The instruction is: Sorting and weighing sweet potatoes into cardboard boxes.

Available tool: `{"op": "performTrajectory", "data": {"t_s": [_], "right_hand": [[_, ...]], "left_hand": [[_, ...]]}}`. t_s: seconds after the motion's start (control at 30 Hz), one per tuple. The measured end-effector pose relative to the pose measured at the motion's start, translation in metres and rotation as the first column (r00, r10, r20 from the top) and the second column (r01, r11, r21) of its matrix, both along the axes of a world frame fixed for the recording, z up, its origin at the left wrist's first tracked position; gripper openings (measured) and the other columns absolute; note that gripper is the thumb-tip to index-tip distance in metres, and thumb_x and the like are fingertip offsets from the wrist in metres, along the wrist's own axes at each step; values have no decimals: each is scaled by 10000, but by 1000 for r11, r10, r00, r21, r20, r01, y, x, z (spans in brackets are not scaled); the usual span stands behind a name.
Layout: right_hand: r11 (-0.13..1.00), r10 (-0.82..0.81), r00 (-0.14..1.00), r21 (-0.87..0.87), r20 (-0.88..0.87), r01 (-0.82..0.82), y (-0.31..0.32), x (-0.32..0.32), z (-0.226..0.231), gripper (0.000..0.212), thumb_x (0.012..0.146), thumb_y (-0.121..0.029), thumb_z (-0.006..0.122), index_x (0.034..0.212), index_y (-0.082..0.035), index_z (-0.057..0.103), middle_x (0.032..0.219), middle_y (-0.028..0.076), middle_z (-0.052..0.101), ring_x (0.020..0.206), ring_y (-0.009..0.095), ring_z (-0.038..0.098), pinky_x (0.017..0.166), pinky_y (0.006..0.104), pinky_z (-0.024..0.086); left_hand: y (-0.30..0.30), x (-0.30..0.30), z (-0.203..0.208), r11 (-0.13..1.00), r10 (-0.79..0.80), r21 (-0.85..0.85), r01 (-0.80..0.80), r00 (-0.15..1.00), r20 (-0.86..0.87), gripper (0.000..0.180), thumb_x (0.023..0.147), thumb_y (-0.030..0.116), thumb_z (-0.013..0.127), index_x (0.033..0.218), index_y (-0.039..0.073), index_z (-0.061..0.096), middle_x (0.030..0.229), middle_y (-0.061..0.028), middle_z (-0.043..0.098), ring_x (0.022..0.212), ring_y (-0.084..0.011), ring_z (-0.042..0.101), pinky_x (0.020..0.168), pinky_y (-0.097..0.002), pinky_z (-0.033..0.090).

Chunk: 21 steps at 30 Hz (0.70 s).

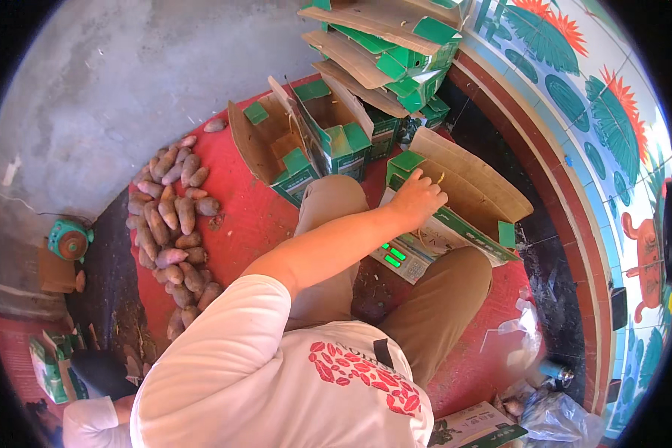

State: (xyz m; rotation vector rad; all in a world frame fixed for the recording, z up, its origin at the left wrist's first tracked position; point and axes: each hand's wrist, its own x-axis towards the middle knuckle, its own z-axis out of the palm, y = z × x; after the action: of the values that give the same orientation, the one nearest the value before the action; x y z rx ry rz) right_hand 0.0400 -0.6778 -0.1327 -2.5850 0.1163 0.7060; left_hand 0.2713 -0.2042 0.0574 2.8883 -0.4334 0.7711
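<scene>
1. We see a box [493,179] with its top open, just past the right knee [455,280], right of the middle.
2. Our left hand [418,200] is at the near left edge of the box. Its fingers are curled in. We cannot tell if it has hold of anything.
3. Our right hand is out of view, so we cannot tell how it is.
4. A scale [413,270] with green lights pokes out at the near side of the box.
5. Two more boxes [345,145] stand open side by side past the left knee [332,198], with a tall stack of boxes [425,71] behind.
6. Sweet potatoes [185,214] lie in a long heap on the left of the red mat [250,213].
7. A clear bag [560,418] lies at the lower right.
</scene>
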Motion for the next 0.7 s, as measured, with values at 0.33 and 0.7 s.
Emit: {"op": "performTrajectory", "data": {"t_s": [0.33, 0.7], "right_hand": [[997, -65, 998, 38, 8, 65, -13, -15, -17, 249, 782, -179, 562, 981, -30, 547, 893, 101, 565, 828, 163, 503, 709, 327, 455], [992, -118, 993, 41, -31, 119, -21, -26, -30, 343, 742, -226, 593, 1027, -44, 539, 957, 134, 552, 897, 196, 503, 752, 343, 451]], "left_hand": [[6, -12, 12, 994, 73, -80, -78, 995, -61, 372, 751, 39, 525, 1118, 95, 550, 1062, -101, 549, 1076, -265, 476, 1018, -536, 236], [3, -28, 29, 988, 139, -51, -146, 983, -123, 573, 689, 74, 659, 1223, 108, 454, 1211, -111, 476, 1203, -281, 388, 1026, -546, 217]]}}
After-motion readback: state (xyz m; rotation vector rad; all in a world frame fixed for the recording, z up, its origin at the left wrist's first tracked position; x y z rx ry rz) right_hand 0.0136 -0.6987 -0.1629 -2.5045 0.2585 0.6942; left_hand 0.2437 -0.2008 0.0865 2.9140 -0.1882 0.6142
